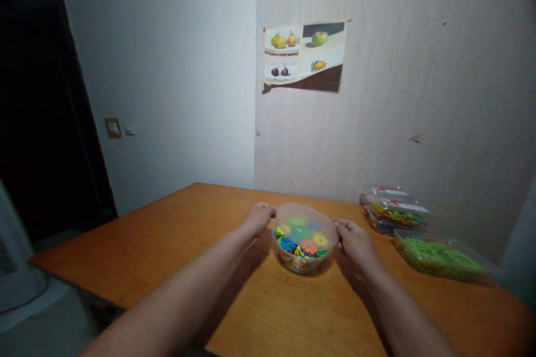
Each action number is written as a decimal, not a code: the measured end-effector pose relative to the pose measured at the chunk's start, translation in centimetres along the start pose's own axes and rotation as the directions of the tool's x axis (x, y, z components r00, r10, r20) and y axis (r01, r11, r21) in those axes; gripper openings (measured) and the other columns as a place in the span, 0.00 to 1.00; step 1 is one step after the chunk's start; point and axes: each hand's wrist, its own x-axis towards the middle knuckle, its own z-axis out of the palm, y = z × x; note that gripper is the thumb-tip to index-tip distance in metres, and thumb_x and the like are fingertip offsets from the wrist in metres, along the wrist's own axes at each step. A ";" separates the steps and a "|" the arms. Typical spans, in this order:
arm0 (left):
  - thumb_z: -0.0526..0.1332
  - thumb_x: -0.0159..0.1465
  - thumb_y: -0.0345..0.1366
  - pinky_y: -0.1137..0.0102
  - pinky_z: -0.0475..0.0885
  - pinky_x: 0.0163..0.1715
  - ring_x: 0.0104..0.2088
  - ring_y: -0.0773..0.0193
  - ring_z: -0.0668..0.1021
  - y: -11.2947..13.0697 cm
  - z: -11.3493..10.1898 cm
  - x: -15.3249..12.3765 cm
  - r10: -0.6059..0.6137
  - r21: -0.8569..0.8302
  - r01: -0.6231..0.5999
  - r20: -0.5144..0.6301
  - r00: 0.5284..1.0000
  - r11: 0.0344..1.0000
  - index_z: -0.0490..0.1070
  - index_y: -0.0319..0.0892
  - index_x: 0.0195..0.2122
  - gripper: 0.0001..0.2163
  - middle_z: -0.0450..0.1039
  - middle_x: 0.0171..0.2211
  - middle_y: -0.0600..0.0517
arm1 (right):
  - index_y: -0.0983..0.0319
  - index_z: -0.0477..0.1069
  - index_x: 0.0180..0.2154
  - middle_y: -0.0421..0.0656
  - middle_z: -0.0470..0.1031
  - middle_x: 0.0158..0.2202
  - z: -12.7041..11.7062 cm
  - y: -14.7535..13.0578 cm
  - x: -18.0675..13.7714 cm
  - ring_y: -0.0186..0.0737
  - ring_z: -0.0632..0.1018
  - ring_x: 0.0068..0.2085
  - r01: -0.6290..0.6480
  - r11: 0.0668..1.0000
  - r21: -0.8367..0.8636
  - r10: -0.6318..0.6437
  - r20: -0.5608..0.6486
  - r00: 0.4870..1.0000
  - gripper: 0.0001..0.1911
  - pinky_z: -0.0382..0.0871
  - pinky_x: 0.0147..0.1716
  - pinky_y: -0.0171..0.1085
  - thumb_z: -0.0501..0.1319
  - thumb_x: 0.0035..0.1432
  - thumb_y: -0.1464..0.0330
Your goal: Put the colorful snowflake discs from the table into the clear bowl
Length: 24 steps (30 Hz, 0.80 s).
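A round clear plastic tub (299, 265) sits on the wooden table in front of me. Colourful flower-shaped plastic pieces (309, 246) fill it in blue, yellow, green and orange. Over its top is a translucent lid (298, 213); whether it is seated on the rim or lifted off it, I cannot tell. My left hand (258, 220) pinches the lid's edge on the left. At the opposite edge, my right hand (355, 239) is closed on it with the thumb on top. Some fingers of both hands are hidden.
On the right stand stacked clear boxes (397, 217) of colourful pieces with labelled lids. Nearer is a clear tray (441, 256) of green pieces. The orange-brown table (176, 234) meets a wall bearing a fruit poster (304, 53). A white object (17, 256) stands beyond the left edge.
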 end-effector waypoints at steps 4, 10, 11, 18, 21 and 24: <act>0.59 0.54 0.34 0.71 0.58 0.24 0.27 0.65 0.70 -1.6 -0.3 -0.2 -0.030 0.002 0.030 -0.012 0.999 1.000 0.67 0.41 0.24 0.04 0.71 0.26 0.50 | 0.64 0.73 0.33 0.42 0.76 0.26 -0.1 0.8 0.1 0.37 0.74 0.26 0.036 0.998 -0.055 -0.037 -0.018 0.999 0.15 0.66 0.25 0.33 0.63 0.46 0.60; 0.58 0.58 0.41 0.74 0.57 0.20 0.21 0.69 0.69 -3.7 0.0 0.1 -0.065 0.007 0.064 0.033 0.997 0.998 0.65 0.41 0.27 0.09 0.68 0.24 0.53 | 0.64 0.73 0.34 0.44 0.78 0.27 -0.1 2.0 0.1 0.41 0.77 0.28 0.072 0.985 -0.160 -0.073 0.003 0.997 0.17 0.68 0.25 0.34 0.61 0.49 0.57; 0.58 0.59 0.42 0.74 0.56 0.19 0.20 0.69 0.68 -4.0 0.2 0.2 -0.060 0.006 0.060 0.050 0.997 0.998 0.65 0.41 0.26 0.10 0.66 0.22 0.54 | 0.64 0.74 0.34 0.45 0.78 0.27 -0.1 2.1 0.1 0.42 0.77 0.28 0.077 0.980 -0.186 -0.077 0.008 0.997 0.17 0.69 0.25 0.34 0.61 0.50 0.56; 0.58 0.55 0.37 0.73 0.47 0.16 0.14 0.74 0.58 -5.6 0.6 -0.3 0.031 -0.143 -0.008 0.162 0.986 0.990 0.60 0.42 0.17 0.12 0.56 0.14 0.58 | 0.63 0.74 0.36 0.47 0.80 0.29 -0.2 3.2 0.6 0.44 0.79 0.29 0.051 0.962 -0.269 -0.053 0.003 0.999 0.17 0.70 0.24 0.35 0.60 0.50 0.58; 0.58 0.54 0.35 0.74 0.47 0.15 0.14 0.74 0.59 -5.8 0.7 -0.7 0.019 -0.192 0.012 0.159 0.987 0.981 0.61 0.41 0.19 0.09 0.58 0.14 0.57 | 0.64 0.73 0.37 0.46 0.80 0.28 -0.1 3.3 0.6 0.43 0.79 0.28 0.040 0.956 -0.289 -0.040 0.004 0.999 0.16 0.70 0.24 0.34 0.60 0.50 0.59; 0.57 0.53 0.34 0.75 0.49 0.15 0.15 0.73 0.60 -5.9 0.8 -0.9 -0.021 -0.235 0.056 0.148 0.989 0.970 0.62 0.42 0.22 0.06 0.60 0.16 0.57 | 0.63 0.72 0.36 0.44 0.79 0.27 0.1 2.9 0.2 0.42 0.78 0.27 0.039 0.938 -0.344 -0.040 0.005 0.999 0.14 0.69 0.24 0.34 0.60 0.48 0.61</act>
